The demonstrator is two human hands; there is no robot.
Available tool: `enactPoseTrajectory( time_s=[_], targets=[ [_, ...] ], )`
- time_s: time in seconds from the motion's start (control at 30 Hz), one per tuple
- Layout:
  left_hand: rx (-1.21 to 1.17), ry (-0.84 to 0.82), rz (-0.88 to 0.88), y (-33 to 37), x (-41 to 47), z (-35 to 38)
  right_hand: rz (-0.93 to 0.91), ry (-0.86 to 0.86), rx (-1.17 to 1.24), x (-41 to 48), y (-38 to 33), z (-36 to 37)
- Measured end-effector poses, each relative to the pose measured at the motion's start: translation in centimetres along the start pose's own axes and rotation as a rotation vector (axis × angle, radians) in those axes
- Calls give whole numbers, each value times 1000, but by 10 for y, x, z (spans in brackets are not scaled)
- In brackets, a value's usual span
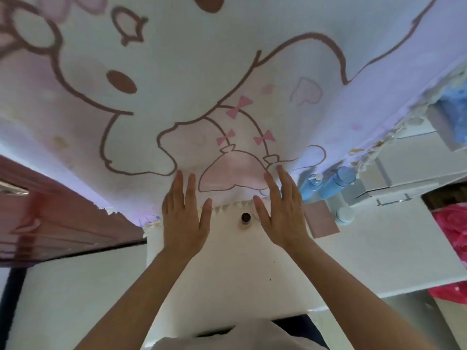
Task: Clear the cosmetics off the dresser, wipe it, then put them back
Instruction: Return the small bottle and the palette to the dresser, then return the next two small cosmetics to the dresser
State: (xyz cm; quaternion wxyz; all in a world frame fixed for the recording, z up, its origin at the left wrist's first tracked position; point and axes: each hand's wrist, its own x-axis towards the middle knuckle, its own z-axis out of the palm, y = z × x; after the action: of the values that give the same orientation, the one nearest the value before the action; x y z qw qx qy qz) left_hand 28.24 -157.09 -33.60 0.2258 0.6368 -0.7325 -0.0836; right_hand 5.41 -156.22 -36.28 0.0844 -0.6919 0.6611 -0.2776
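left hand [185, 218], right hand [283, 210] spread flat, empty | small dark-capped bottle [245, 221] at dresser [227, 274] back edge: light, tippy, pinch body

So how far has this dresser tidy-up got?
Barely begun, it seems. The blue bottles, a small dark-capped bottle, a pink box and a white jar stand on the dresser top. Both hands, left hand and right hand, rest open at the cartoon cloth. Clearing, wiping, returning remain.
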Motion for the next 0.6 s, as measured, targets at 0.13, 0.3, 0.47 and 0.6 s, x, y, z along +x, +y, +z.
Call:
enactPoseTrajectory(
  time_s=[0.13, 0.3, 0.47, 0.6],
  targets=[
    [146, 208, -52, -9, 3, -51, -234, 68, 64, 44, -46, -13],
    [277, 469, -458, -20, -58, -116, -495, 8, 220, 55, -107, -1],
    [490, 499, -786, -25, -167, -170, -674, -172, 359, 20, -181, 35],
    [609, 596, -933, -24, -266, -223, -819, -238, 513, -39, -267, 46]
  ],
)
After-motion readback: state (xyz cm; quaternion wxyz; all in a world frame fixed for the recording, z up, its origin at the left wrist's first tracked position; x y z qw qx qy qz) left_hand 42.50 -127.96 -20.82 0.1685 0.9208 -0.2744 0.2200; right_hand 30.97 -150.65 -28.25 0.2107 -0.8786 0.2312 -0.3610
